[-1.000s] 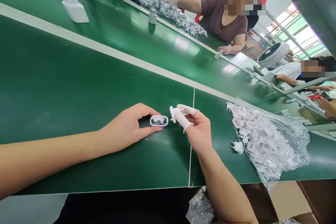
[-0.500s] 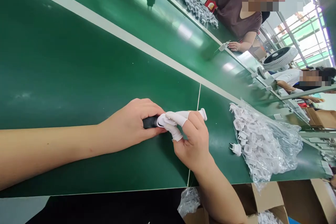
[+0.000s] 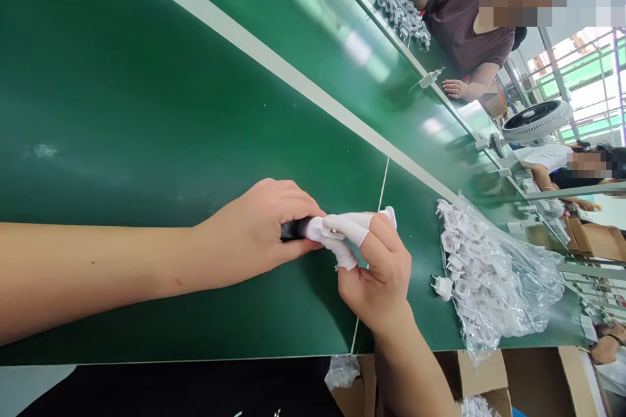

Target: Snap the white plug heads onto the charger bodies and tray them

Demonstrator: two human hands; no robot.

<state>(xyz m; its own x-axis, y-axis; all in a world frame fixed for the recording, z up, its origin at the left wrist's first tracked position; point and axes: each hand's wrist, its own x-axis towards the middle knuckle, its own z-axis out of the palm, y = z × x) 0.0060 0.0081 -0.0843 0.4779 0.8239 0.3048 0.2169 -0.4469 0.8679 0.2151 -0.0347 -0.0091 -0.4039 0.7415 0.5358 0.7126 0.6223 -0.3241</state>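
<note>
My left hand (image 3: 278,215) is closed around a dark, black piece (image 3: 290,229), whose far part is hidden in the palm. Against its right end sits a white plastic plug adapter (image 3: 313,228), gripped by my right hand (image 3: 374,254). White finger cots cover the thumb and some fingers of that hand, and one covered finger (image 3: 390,214) sticks out behind. Tiny metal pins seem to show by the fingertips. The two hands nearly touch, just above the green worktable (image 3: 195,143).
To the right, a clear plastic bag (image 3: 531,273) spills many white plug adapters (image 3: 472,254); one loose plug (image 3: 443,287) lies beside it. Open cardboard boxes (image 3: 533,378) stand below the table edge. Across the table, a co-worker (image 3: 460,19) sits by another adapter pile (image 3: 391,0), near a fan (image 3: 535,120).
The camera view has shifted, so both hands appear slightly further right. The grip on the joined pieces stays the same. The co-worker's gloved hand has moved lower over the pile.
</note>
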